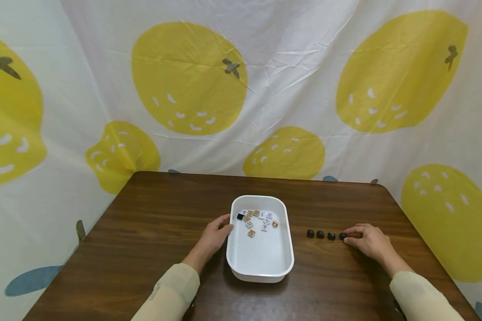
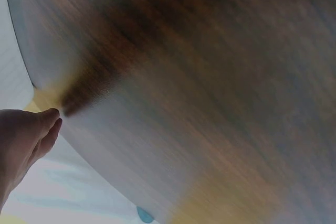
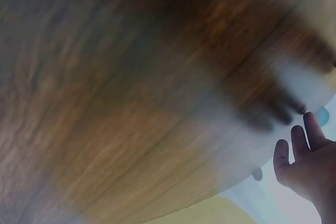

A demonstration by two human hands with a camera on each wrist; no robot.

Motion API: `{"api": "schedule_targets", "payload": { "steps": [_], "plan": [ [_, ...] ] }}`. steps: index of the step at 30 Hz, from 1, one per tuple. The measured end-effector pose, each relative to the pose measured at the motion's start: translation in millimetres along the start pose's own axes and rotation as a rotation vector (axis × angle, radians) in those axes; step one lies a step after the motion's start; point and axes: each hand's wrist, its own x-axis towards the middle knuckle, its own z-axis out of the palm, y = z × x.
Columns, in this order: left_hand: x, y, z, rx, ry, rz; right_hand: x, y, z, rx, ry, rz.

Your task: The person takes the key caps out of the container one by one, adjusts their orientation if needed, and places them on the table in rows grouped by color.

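Observation:
A white tray [image 1: 257, 258] stands on the table in the head view, with small white, orange and black keycaps [image 1: 251, 233] scattered over its far half. My left hand [image 1: 213, 235] holds the tray's left rim between thumb and fingers. To the right of the tray, black keycaps [image 1: 320, 234] sit in a short row. At the row's right end my right hand [image 1: 368, 243] pinches another black keycap [image 1: 343, 236] between thumb and forefinger. The left wrist view shows part of the left hand [image 2: 26, 137]; the right wrist view shows the right hand's [image 3: 310, 163] other fingers spread.
The dark wooden table [image 1: 152, 249] has its far edge close to a hanging white cloth [image 1: 289, 89] printed with yellow lemons. Bare wood lies between the tray and the row of black keycaps.

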Motion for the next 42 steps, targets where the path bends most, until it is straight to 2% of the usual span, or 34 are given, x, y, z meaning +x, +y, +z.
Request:
{"api": "schedule_targets", "payload": {
  "steps": [10, 15, 18, 21, 27, 34, 42],
  "plan": [
    [0.9, 0.5, -0.3, 0.0, 0.002, -0.013, 0.0, 2.0, -1.0, -0.009, -0.004, -0.026],
    [1.9, -0.8, -1.0, -0.003, 0.013, -0.02, 10.9, -17.3, -9.6, 0.005, 0.025, -0.038],
    [1.7, -1.4, -1.9, 0.0, 0.013, -0.035, 23.0, -44.6, -15.9, 0.013, 0.047, -0.077],
    [1.2, -1.6, -2.3, -0.002, 0.008, -0.059, 37.7, -79.1, -18.0, 0.002, 0.074, -0.15],
    [1.9, -0.5, -2.5, 0.003, 0.005, -0.07, 64.1, -152.5, -3.8, -0.024, 0.07, -0.274],
    [5.2, 3.6, -2.8, 0.0, -0.001, -0.063, 80.6, -220.9, 20.4, -0.095, -0.034, -0.294],
    [4.6, 7.2, -0.5, -0.009, -0.03, -0.016, 93.4, -265.4, 44.2, -0.249, -0.129, -0.255]
  ]
}}
